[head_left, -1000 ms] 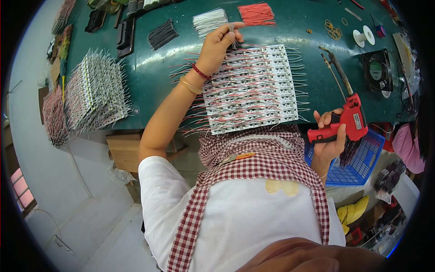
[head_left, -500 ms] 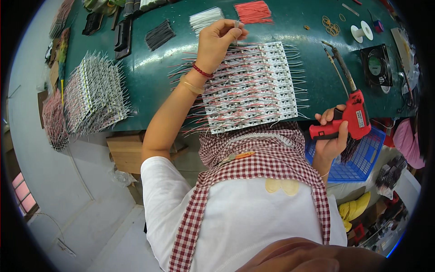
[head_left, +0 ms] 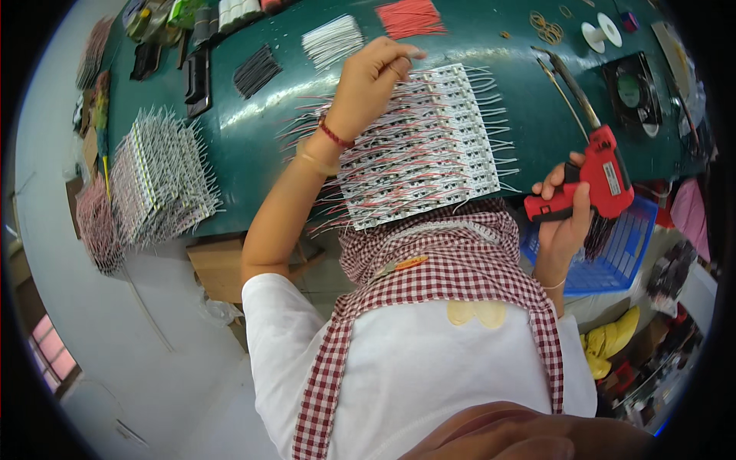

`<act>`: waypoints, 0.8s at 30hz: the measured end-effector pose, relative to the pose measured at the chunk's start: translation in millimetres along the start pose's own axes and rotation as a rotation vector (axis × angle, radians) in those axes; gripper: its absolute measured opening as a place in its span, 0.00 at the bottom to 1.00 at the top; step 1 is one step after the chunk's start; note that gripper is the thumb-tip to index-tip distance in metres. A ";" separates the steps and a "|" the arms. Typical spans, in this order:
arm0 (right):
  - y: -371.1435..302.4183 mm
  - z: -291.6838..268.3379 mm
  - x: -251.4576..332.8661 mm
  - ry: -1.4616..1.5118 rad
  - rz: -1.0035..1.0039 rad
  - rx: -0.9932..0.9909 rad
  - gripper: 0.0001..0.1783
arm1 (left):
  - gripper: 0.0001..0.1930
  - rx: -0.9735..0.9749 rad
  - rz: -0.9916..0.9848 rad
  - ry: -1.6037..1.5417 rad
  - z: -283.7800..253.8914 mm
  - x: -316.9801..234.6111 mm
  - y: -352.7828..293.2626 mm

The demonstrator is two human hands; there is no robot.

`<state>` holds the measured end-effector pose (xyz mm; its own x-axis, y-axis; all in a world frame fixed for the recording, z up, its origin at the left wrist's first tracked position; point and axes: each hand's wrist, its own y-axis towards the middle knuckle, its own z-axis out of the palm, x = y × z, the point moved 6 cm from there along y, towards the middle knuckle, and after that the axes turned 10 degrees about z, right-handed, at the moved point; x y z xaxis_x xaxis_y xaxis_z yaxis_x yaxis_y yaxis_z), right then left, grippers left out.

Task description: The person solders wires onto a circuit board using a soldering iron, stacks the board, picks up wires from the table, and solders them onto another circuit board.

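Observation:
My left hand (head_left: 373, 80) is over the far left corner of a panel of white circuit boards (head_left: 429, 146), its fingers curled and the index fingertip poking out. Whatever the fingers may pinch is hidden. Rows of red and white wires are attached to the panel and stick out past both sides. My right hand (head_left: 567, 203) is wrapped around the handle of a red soldering gun (head_left: 608, 176), right of the panel. The gun's long dark barrel and a thin tube beside it point up and away over the green table (head_left: 253, 165).
Bundles of black (head_left: 257, 70), white (head_left: 332, 41) and red wires (head_left: 410, 17) lie beyond the panel. A stack of wired boards (head_left: 161, 176) sits at left. At right are a white spool (head_left: 602, 34), rubber bands (head_left: 546, 29), a black fan (head_left: 632, 92) and, lower, a blue basket (head_left: 632, 264).
My left hand has drawn slightly left and down, its wrist bending. The small pale piece between its fingers no longer shows. The right hand still holds the soldering gun; the whole view has shifted a little.

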<state>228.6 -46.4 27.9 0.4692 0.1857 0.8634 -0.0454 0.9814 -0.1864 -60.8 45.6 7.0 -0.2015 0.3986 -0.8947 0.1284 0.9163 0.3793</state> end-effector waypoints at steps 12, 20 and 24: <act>21.5 29.8 -27.1 -0.087 0.227 -0.077 0.15 | 0.06 0.305 -0.328 -0.249 102.5 -59.7 -39.3; 14.7 20.8 -21.8 -0.279 0.182 -0.065 0.21 | 0.05 0.311 -0.282 -0.075 110.4 -57.1 -43.9; 5.5 20.1 -23.3 -0.395 0.232 -0.094 0.21 | 0.04 0.311 -0.197 -0.026 112.3 -65.8 -45.2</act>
<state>199.6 -44.3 16.2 0.0834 0.4219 0.9028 -0.0211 0.9065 -0.4217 55.7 -26.4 22.3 -0.2275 0.2110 -0.9506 0.3792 0.9184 0.1130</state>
